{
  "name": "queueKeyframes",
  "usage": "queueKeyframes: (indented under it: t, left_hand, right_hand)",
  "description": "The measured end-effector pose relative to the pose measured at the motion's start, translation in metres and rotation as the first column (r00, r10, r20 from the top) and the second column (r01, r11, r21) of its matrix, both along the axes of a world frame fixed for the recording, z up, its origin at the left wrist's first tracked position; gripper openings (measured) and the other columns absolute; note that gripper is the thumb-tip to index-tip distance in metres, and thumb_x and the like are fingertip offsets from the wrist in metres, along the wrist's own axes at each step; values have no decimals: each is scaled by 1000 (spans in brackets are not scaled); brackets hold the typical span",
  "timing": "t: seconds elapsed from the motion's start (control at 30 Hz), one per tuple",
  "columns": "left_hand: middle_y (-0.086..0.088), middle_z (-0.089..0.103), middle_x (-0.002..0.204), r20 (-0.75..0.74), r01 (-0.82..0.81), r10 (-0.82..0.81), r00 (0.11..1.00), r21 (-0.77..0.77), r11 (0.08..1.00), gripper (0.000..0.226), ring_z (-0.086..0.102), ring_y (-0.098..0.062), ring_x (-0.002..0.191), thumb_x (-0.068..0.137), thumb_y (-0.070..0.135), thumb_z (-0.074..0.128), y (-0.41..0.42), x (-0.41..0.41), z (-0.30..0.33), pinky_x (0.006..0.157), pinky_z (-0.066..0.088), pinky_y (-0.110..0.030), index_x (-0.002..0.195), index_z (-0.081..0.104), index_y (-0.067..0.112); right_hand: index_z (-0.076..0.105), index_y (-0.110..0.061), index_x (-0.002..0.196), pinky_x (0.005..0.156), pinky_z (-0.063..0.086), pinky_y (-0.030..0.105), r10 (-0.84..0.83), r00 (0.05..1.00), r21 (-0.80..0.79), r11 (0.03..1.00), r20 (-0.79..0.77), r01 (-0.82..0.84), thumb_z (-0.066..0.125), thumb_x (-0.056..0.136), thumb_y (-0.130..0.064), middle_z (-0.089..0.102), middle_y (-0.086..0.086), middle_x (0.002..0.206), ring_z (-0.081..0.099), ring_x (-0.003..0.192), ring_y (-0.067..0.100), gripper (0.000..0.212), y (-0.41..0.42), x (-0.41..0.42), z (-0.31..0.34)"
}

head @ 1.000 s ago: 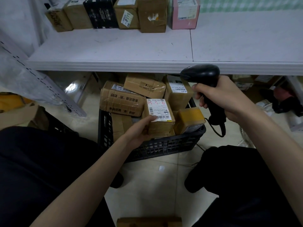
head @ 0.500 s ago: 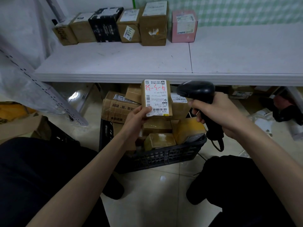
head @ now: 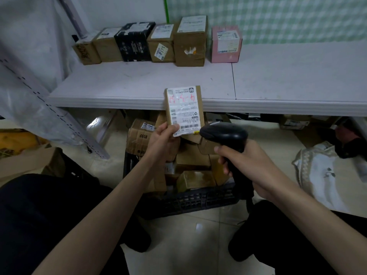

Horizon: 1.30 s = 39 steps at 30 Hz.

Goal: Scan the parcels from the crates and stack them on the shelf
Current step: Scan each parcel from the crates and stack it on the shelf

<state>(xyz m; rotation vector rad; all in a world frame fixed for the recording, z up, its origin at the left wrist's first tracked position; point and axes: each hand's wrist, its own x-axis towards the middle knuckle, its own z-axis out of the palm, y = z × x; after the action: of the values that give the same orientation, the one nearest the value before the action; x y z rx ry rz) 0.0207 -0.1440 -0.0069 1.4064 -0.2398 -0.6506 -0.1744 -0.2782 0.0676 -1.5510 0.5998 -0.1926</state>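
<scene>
- left hand point(head: 161, 138): fingers pinch the lower left corner of the parcel point(head: 183, 110), held upright with its label facing the camera.
- right hand point(head: 244, 165): fingers wrap the handle of the black scanner point(head: 224, 133), whose head sits just right of the parcel's lower edge.
- parcel: raised above the black crate point(head: 190, 199) of boxes, in front of the shelf point(head: 139, 84) edge.
- far on the shelf: a row of six boxes point(head: 158, 44).

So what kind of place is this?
Probably a parcel pickup or sorting room: labelled cardboard parcels lined on a white shelf, a black plastic crate full of boxes, and a black handheld barcode scanner.
</scene>
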Motion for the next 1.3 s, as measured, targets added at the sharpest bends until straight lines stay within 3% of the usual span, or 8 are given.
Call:
queueKeyframes:
  t: [0.17,0.37,0.53,0.8,0.93,1.07,1.2,1.3]
  left_hand:
    - [-8,70,130,130,-69,74,989,-43,997,61,67,-24,122,86,36,70,0,3,14,107,50,-45,139,56,9]
    - [-7,68,133,217,-85,89,972,-25,996,62,65,-21,124,88,29,73,-8,15,17,109,50,-44,142,50,8]
    - [-8,66,135,249,-80,79,965,-6,997,56,65,-18,124,97,13,68,-9,24,13,104,54,-33,147,44,8]
    - [-5,67,135,229,-98,98,968,-9,995,57,64,-17,125,95,17,70,-13,27,19,110,50,-43,147,46,10]
    - [-2,70,130,223,-64,69,972,-28,998,55,67,-15,120,93,28,73,-33,23,42,108,51,-38,141,54,12]
    - [7,74,119,211,-12,9,977,10,1000,44,69,-2,106,96,33,69,-80,16,78,103,51,-24,135,62,15]
    - [3,78,108,161,102,-112,981,74,992,38,70,-9,107,95,39,70,-135,19,97,104,52,-28,122,69,13]
    - [-2,79,100,90,137,-148,985,119,983,48,75,-11,93,92,44,71,-171,26,102,99,56,-30,123,68,8]
  right_hand:
    - [67,-11,81,45,43,20,-26,999,5,1000,42,26,67,95,-14,63,2,63,56,48,12,14,5,1,0]
    - [66,-12,75,45,43,23,-26,994,-67,997,108,33,68,93,-14,62,3,61,55,48,15,18,4,-2,9]
    - [65,-13,75,46,43,22,-11,996,-53,998,93,16,68,94,-15,62,3,61,56,48,14,20,6,-5,13]
    - [63,-7,72,47,43,21,-29,994,-50,998,107,35,66,96,-14,58,-2,53,54,46,13,25,2,-7,20]
    - [65,-6,77,49,45,23,-117,984,-54,991,133,125,65,96,-16,59,-1,55,56,49,13,22,-17,-4,35]
    - [68,-8,87,57,49,26,-244,954,-32,967,175,253,65,95,-19,63,-1,64,59,56,12,14,-48,-1,52]
    - [69,-9,95,61,51,29,-343,915,-44,932,212,360,65,95,-20,66,2,69,61,59,13,11,-78,5,64]
    - [69,-10,95,65,52,32,-395,892,-31,911,220,412,66,95,-20,66,4,71,62,63,17,10,-98,8,70]
